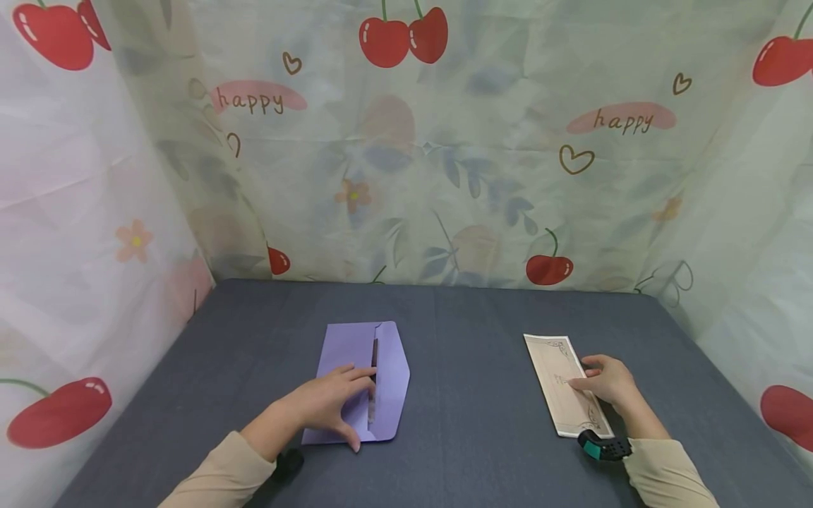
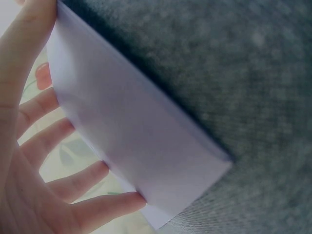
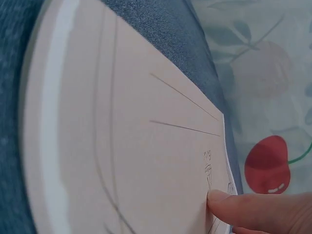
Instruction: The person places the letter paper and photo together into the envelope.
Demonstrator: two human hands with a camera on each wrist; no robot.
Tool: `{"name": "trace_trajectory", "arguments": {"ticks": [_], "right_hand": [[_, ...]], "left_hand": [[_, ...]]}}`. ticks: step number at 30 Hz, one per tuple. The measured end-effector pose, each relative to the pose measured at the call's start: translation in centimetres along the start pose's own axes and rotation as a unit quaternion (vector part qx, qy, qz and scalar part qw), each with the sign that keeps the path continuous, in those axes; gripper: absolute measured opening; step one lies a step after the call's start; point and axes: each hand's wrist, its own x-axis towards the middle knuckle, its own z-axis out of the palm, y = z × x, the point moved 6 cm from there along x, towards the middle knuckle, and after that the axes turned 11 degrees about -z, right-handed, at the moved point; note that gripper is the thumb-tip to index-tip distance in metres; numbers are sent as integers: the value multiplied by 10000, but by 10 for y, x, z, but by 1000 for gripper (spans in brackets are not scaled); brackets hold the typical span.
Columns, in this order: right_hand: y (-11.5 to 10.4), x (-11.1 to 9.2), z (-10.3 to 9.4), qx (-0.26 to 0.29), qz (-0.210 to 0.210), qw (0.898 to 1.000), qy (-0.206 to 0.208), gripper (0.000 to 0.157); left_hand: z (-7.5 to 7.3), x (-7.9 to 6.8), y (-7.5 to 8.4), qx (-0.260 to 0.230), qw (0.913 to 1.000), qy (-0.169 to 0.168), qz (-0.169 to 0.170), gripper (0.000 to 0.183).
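Observation:
A lilac envelope (image 1: pixel 346 342) lies on the table in front of my left hand (image 1: pixel 330 396), its pointed flap (image 1: pixel 396 381) folded out to the right. A narrow dark and brownish strip (image 1: pixel 373 353) shows along its opening. My left fingers are spread and fairly straight over the envelope, and the thumb is near its lower edge. In the left wrist view, fingertips touch the pale lilac paper (image 2: pixel 131 122). To the right, a long beige card (image 1: pixel 552 374) with ornamental corners and small lettering is pinched at its right edge by my right hand (image 1: pixel 606 381), thumb on the printed face.
Dark grey cloth covers the table (image 1: pixel 457 423), and bare cloth separates the envelope from the card. Patterned curtains (image 1: pixel 406 176) with cherries and "happy" lettering hang behind and at both sides. A black and teal band (image 1: pixel 603 448) is on the right wrist.

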Motion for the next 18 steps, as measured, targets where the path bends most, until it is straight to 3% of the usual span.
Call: {"name": "trace_trajectory", "arguments": {"ticks": [18], "right_hand": [[0, -1, -2, -3, -112, 9999, 131, 52]], "left_hand": [[-1, -1, 1, -8, 10000, 45, 19, 72]]}}
